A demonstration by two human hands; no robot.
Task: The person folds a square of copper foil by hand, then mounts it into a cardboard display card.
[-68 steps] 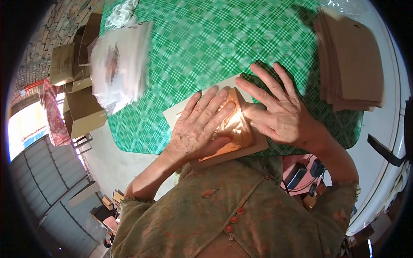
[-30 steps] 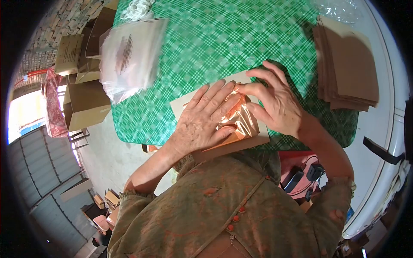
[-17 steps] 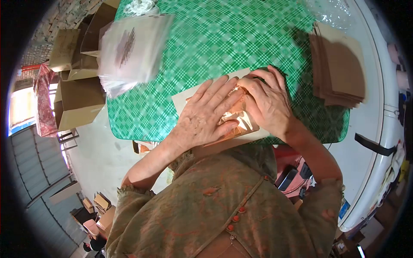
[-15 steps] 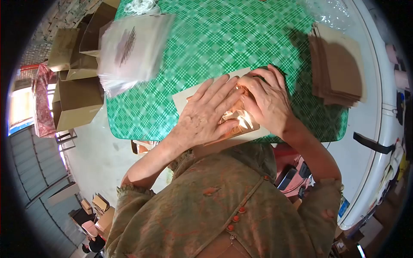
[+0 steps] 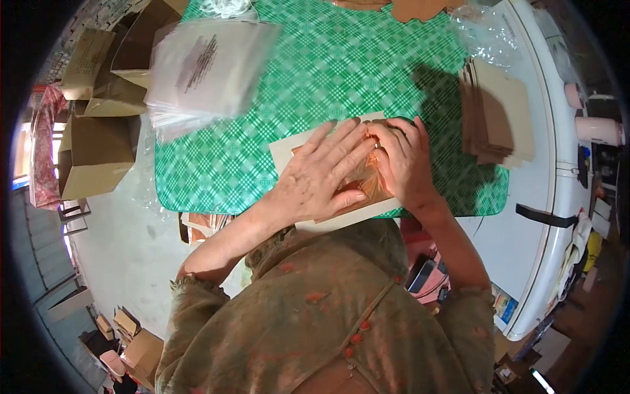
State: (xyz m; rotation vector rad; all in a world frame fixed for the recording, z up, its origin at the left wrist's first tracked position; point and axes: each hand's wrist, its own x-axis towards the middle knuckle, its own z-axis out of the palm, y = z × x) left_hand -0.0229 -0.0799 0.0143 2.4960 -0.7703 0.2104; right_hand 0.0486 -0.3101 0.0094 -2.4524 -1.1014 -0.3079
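Observation:
A shiny copper-coloured film [image 5: 369, 178] lies wrinkled over a pale card sheet [image 5: 283, 150] at the table's near edge. My left hand [image 5: 314, 172] rests flat on the film with its fingers stretched out, hiding much of it. Close beside its fingertips, my right hand [image 5: 408, 164] has curled fingers and thumb pinching the film at its upper right. A small dark thing behind the right fingers is mostly hidden.
The table has a green checked cloth [image 5: 328, 65]. Clear plastic sleeves [image 5: 203, 72] are stacked at left, brown sheets [image 5: 502, 111] at right. Beyond are clear plastic wrap [image 5: 489, 33], white cord [image 5: 226, 6] and a brown cut-out shape [image 5: 423, 8]. Cardboard boxes [image 5: 98, 151] stand left.
The view has shifted, bringing brown shapes at the table's far edge into sight. My left hand stays flat on the film. My right fingers have drawn in slightly, and the film's glare has dimmed.

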